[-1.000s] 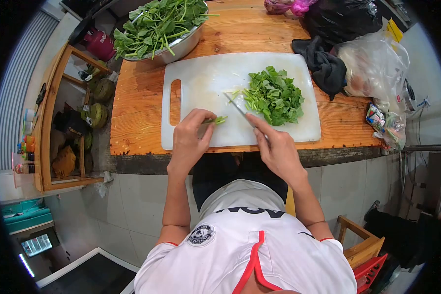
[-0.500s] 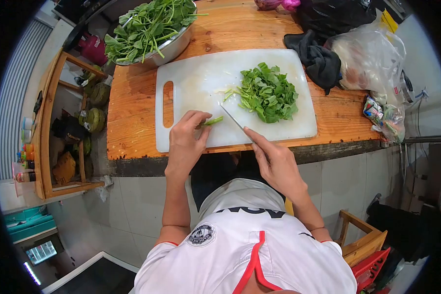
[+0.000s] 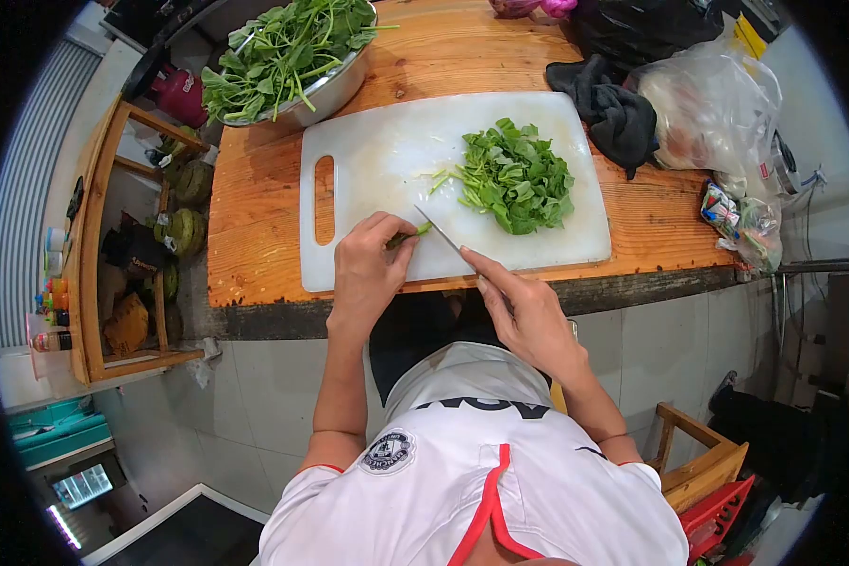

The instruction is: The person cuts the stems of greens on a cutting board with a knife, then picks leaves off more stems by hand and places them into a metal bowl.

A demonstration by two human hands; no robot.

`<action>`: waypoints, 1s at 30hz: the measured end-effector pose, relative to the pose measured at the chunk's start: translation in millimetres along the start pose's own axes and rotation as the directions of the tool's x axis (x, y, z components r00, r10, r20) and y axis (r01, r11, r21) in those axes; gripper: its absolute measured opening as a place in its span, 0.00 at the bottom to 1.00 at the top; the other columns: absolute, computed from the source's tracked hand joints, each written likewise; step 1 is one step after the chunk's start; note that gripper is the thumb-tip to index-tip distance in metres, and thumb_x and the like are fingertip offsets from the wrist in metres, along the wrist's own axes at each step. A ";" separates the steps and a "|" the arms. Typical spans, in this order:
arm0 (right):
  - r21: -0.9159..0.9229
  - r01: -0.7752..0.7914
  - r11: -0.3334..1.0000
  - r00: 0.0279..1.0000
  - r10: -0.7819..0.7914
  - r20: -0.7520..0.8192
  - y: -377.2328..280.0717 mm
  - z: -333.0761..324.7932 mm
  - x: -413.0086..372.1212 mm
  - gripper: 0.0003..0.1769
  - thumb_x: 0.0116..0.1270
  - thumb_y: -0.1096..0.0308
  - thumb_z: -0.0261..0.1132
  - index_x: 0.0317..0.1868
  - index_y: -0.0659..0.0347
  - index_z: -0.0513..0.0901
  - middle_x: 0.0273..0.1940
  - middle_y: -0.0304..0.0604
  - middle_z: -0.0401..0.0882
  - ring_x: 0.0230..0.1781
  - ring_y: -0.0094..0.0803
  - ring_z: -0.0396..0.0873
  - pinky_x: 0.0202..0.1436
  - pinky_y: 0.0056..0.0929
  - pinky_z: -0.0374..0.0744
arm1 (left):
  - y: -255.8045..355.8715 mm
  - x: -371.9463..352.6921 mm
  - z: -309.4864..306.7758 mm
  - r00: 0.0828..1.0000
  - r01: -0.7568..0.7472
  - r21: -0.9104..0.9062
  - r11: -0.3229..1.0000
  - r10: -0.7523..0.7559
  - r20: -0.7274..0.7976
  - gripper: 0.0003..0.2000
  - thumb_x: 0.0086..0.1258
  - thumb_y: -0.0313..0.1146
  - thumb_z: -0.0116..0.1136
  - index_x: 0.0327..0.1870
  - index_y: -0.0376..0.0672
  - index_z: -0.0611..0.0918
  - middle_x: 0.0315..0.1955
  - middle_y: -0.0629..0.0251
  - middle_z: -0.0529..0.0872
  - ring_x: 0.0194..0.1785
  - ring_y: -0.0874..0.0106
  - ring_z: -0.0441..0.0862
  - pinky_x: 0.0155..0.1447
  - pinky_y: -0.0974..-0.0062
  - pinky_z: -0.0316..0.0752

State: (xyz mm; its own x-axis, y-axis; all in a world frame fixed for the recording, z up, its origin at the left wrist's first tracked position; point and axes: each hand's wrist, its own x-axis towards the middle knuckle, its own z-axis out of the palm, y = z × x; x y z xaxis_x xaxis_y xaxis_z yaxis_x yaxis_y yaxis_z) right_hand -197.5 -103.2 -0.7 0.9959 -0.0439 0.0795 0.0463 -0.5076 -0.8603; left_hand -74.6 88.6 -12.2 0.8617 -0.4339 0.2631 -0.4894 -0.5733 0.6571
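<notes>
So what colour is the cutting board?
The cutting board is white, seen in the head view.

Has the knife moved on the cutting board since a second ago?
Yes. The knife has drawn back toward the near edge of the cutting board, its tip now farther from the pile of greens.

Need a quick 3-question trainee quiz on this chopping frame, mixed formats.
1. True or false: the right hand grips the slim steel knife.
2. The pile of chopped green leaves lies on: A) the white plastic cutting board; B) the round metal bowl; C) the black cloth.
3. What does the left hand pinch on the board?
Key: 1 true; 2 A; 3 thin green stems.
</notes>
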 end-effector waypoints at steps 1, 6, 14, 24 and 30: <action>-0.010 -0.031 0.999 0.999 0.031 0.011 -1.0 -2.4 0.0 0.24 0.75 0.73 0.60 0.70 0.56 0.77 0.33 0.62 0.84 0.34 0.57 0.85 0.41 0.51 0.80 | 0.9 2.2 1.0 1.000 -0.007 0.008 1.000 0.007 0.013 0.06 0.62 0.21 0.70 0.38 0.36 0.87 0.35 0.59 0.89 0.36 0.65 0.88 0.42 0.71 0.82; -0.065 -0.124 0.990 0.992 0.124 -0.010 -2.0 -14.4 1.0 0.23 0.75 0.72 0.60 0.70 0.56 0.78 0.30 0.62 0.83 0.31 0.57 0.84 0.39 0.50 0.79 | 3.9 16.4 13.9 0.997 -0.077 -0.013 0.997 0.077 0.026 0.06 0.61 0.22 0.71 0.38 0.36 0.88 0.35 0.59 0.89 0.36 0.64 0.88 0.42 0.70 0.81; -0.142 -0.075 0.987 0.996 0.067 -0.063 1.4 -11.4 1.9 0.24 0.75 0.72 0.61 0.70 0.54 0.78 0.29 0.60 0.83 0.30 0.56 0.84 0.38 0.50 0.79 | 8.5 16.1 20.0 0.997 -0.083 -0.034 0.996 0.083 -0.004 0.08 0.62 0.23 0.72 0.41 0.40 0.91 0.37 0.61 0.89 0.38 0.64 0.88 0.44 0.68 0.81; -0.087 -0.102 0.991 0.994 0.098 -0.045 0.9 -16.6 5.6 0.23 0.77 0.72 0.60 0.71 0.55 0.77 0.33 0.61 0.86 0.33 0.56 0.86 0.40 0.47 0.81 | 11.2 15.4 17.0 0.991 -0.125 0.162 0.979 0.130 -0.022 0.08 0.62 0.24 0.71 0.41 0.44 0.92 0.35 0.66 0.88 0.35 0.66 0.84 0.41 0.67 0.78; -0.100 -0.082 0.992 0.996 0.078 -0.041 1.9 -16.1 5.1 0.24 0.77 0.73 0.59 0.71 0.56 0.77 0.31 0.60 0.84 0.31 0.55 0.85 0.39 0.47 0.80 | 6.5 21.3 19.5 0.998 -0.050 0.034 0.998 0.048 0.042 0.07 0.62 0.21 0.70 0.39 0.39 0.91 0.36 0.62 0.89 0.36 0.66 0.88 0.39 0.70 0.81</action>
State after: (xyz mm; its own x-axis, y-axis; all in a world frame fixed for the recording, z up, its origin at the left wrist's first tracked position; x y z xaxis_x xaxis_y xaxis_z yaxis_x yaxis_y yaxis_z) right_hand -193.6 -118.3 6.2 0.9924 -0.1187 0.0328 -0.0433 -0.5855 -0.8095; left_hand -62.0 62.1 -16.1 0.8305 -0.4902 0.2643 -0.5359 -0.5740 0.6192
